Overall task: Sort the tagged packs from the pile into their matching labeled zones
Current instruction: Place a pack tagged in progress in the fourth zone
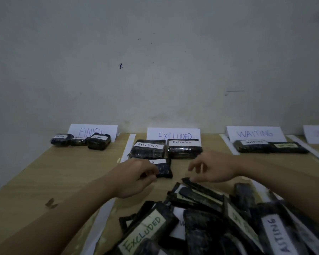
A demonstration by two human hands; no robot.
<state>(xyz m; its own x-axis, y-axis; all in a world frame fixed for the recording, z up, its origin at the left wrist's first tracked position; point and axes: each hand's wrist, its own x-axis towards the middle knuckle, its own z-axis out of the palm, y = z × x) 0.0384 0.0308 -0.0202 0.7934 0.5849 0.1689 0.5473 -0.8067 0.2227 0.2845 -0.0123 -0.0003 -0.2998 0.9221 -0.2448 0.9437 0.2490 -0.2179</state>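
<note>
The left hand (136, 176) has its fingers curled onto the near edge of a small black pack (163, 168) lying flat in front of the EXCLUDED sign (173, 134), seemingly pinching it; its tag is half hidden by the hand, only the last letters showing; the right hand (213, 167) hovers with loosely bent fingers over the top of the pile (201, 218) and holds nothing, its fingertips just above a dark pack's corner.

Two packs tagged EXCLUDED (148, 149) already lie side by side against that sign; three sit by the FINISH sign (92, 130); two by the WAITING sign (255, 133); white strips (129, 144) divide the zones.

The step looks like setting this pack down in the middle zone; to do it well, square it just in front of the other two, tag up and readable, well inside the strips; then let the right hand lift the topmost pack without dragging its neighbours, and read its tag before choosing a zone.
</note>
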